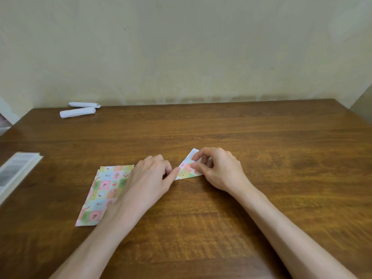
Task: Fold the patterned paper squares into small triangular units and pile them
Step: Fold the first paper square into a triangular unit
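Your left hand (153, 176) and right hand (219, 168) meet over one small, partly folded paper piece (186, 171), which lies on the wooden table (261, 137) a little ahead of you and near the middle. The left hand is closed, its fingers curled in, and the thumb tip is set against the piece's left corner beside the bent forefinger, holding that corner. The right hand is arched over the piece's right half, with the thumb and forefinger pinching the paper near its centre; the other fingers are bent above it, and whether they touch it cannot be told. The piece shows its pastel pattern on the lower part and a plain white face at the upper tip, which sticks out past the right fingers. To your left, partly under the left wrist, a stack of patterned paper (102, 194) lies flat, its edges slightly offset; it is near the piece but apart from it. Two white rolls (78, 112) lie side by side at the table's far left corner, close to the pale wall (181, 47). A flat pale object (16, 174), blurred, rests at the table's left edge.
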### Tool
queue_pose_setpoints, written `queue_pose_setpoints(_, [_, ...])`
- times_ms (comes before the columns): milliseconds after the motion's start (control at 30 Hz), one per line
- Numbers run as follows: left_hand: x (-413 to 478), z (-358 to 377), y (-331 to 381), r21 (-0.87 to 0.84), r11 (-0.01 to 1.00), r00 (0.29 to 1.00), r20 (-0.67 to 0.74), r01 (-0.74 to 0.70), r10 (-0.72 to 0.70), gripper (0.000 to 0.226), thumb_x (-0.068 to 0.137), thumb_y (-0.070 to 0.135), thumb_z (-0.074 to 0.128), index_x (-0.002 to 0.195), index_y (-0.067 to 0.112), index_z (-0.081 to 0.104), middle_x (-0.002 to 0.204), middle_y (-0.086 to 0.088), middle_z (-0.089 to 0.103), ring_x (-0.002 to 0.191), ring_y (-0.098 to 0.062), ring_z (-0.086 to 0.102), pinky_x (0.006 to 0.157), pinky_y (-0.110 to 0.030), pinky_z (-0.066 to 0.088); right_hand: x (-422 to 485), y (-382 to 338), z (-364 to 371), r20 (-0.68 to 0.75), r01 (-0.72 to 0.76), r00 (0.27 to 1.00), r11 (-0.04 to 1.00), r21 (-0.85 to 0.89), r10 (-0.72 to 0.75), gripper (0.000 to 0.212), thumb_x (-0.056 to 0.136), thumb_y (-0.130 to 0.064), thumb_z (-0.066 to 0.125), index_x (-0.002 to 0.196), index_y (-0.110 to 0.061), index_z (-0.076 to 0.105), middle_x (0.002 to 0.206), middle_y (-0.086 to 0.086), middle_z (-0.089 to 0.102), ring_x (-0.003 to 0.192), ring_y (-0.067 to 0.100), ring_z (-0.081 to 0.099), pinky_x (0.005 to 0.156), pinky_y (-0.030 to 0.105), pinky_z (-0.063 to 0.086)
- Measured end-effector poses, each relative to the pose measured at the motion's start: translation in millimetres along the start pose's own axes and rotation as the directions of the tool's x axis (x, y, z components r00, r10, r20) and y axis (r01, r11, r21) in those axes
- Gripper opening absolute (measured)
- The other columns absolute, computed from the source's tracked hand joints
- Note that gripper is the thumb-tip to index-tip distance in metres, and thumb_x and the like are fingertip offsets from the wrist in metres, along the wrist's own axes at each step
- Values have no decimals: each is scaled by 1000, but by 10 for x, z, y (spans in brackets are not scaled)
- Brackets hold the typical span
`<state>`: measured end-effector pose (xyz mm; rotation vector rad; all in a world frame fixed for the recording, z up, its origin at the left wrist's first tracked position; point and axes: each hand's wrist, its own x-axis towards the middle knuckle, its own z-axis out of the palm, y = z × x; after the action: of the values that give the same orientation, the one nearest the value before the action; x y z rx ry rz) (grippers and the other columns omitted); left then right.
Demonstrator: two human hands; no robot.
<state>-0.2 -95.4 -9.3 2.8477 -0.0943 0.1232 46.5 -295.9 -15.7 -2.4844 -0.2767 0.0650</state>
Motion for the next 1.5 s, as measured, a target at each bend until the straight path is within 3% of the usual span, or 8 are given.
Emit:
queue_pose_setpoints(433, [30, 62, -4, 184, 982, 999, -5, -49, 51, 41, 105, 55, 41, 78, 29, 58, 86, 12, 51, 86, -13, 52, 84, -33, 43, 25, -52, -16, 8, 4, 1000, 999, -54, -4, 11, 95, -45, 68, 104, -39, 66, 80, -20, 64, 86, 7, 62, 74, 32, 43])
queue_pose_setpoints(567, [38, 61, 2, 188, 981, 999, -12, -44, 47, 40, 104, 55, 44, 76, 29, 57, 83, 12, 50, 84, -12, 51, 83, -32, 42, 19, -45, -6, -9, 31, 999, 998, -55, -31, 17, 95, -44, 68, 110, -46, 62, 83, -16, 64, 85, 8, 61, 72, 32, 42])
queue_pose_setpoints(1033, [38, 75, 13, 229, 973, 997, -59, -39, 54, 42, 104, 56, 44, 70, 31, 50, 79, 13, 49, 81, -10, 45, 83, -30, 39, 43, -43, 25, -6, 5, 1000, 997, -83, -5, 10, 94, -50, 67, 104, -51, 70, 86, -16, 63, 88, 10, 61, 71, 31, 40])
queue_pose_setpoints(1500, [52, 3, 52, 188, 981, 997, -71, 54, -42, 51, 98, 63, 51, 66, 26, 63, 71, 8, 60, 74, -15, 56, 77, -30, 32, 46, -53, -9, 18, -12, 1000, 998, -62, 13, 11, 92, -51, 68, 102, -52, 72, 84, -17, 62, 86, 8, 59, 70, 31, 39])
